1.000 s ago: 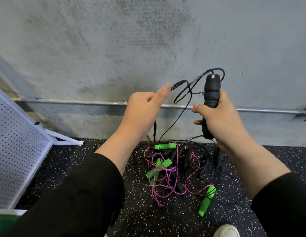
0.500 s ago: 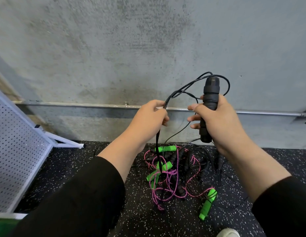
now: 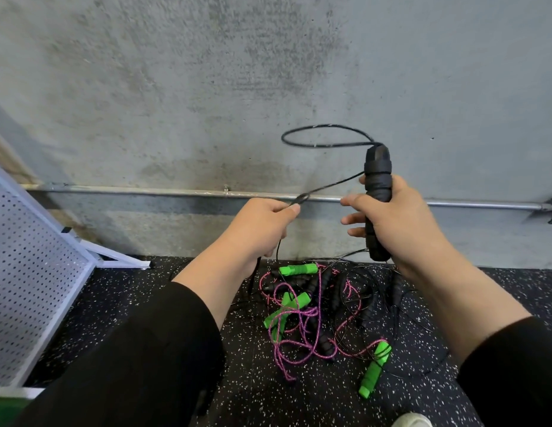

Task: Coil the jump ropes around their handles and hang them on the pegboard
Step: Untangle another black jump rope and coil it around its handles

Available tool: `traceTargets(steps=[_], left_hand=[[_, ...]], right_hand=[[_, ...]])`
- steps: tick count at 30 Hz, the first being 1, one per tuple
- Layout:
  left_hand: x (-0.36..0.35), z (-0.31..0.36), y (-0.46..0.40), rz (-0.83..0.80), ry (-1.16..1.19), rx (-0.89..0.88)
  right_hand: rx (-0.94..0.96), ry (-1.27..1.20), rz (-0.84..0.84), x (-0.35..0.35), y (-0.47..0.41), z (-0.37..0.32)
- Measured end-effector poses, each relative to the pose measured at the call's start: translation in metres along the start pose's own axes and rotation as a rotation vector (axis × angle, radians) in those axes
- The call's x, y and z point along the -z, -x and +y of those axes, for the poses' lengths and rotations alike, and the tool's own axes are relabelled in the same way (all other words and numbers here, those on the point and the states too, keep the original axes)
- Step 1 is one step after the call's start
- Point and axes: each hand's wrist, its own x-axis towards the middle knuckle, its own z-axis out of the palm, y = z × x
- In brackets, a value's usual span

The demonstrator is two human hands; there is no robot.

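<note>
My right hand (image 3: 388, 217) grips a pair of black jump-rope handles (image 3: 378, 192) held upright, with black cord wound around their upper part. A loop of black cord (image 3: 325, 135) stands out from the handle tops toward the left. My left hand (image 3: 262, 224) pinches the cord (image 3: 330, 186) taut to the left of the handles; the rest of it hangs down to the floor. A tangled pile of jump ropes (image 3: 318, 306) lies on the floor below, with green handles (image 3: 298, 269), black handles and pink cord (image 3: 294, 340). The white pegboard (image 3: 25, 288) leans at the left.
A concrete wall (image 3: 207, 87) stands close ahead with a metal pipe (image 3: 176, 192) along its base. The floor is black speckled rubber (image 3: 145, 303). A white shoe tip (image 3: 411, 420) shows at the bottom edge. The pegboard's white frame foot (image 3: 120, 260) rests on the floor.
My left hand has pulled the cord out to the left and lower, drawing it tight against the handles. More cord is wrapped on the handles, and one loop remains above them.
</note>
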Motion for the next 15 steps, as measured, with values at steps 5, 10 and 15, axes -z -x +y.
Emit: traceTargets(steps=[5, 10, 15], left_hand=[[-0.003, 0.015, 0.005, 0.019, -0.046, -0.146], [0.002, 0.024, 0.013, -0.044, 0.187, -0.240], [0.006, 0.029, 0.015, -0.044, 0.396, -0.170]], right_hand=[[-0.015, 0.129, -0.025, -0.002, -0.004, 0.009], [0.024, 0.252, 0.017, -0.003, -0.007, 0.011], [0.020, 0.222, -0.057, -0.005, -0.001, 0.006]])
